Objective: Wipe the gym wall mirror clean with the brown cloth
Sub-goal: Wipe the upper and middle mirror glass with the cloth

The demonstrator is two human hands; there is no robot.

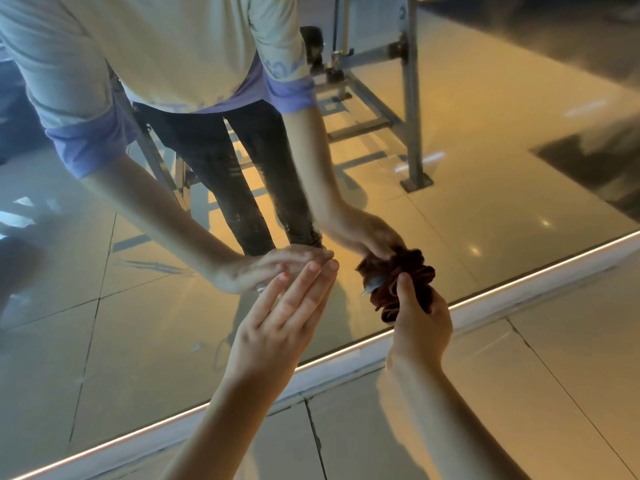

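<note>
- My right hand (420, 327) is clamping its fingers round the bunched brown cloth (398, 282), pressing it on the mirror (138, 323) near its bottom edge
- My left hand (287, 313), fingers straight, is probably steadying me

Glossy beige floor tiles (554, 393) gleam under warm light.

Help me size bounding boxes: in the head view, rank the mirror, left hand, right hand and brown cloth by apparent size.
1. mirror, covering over half the frame.
2. left hand and right hand: they look about alike, so unranked.
3. brown cloth, bunched and partly hidden in the right hand.
</note>
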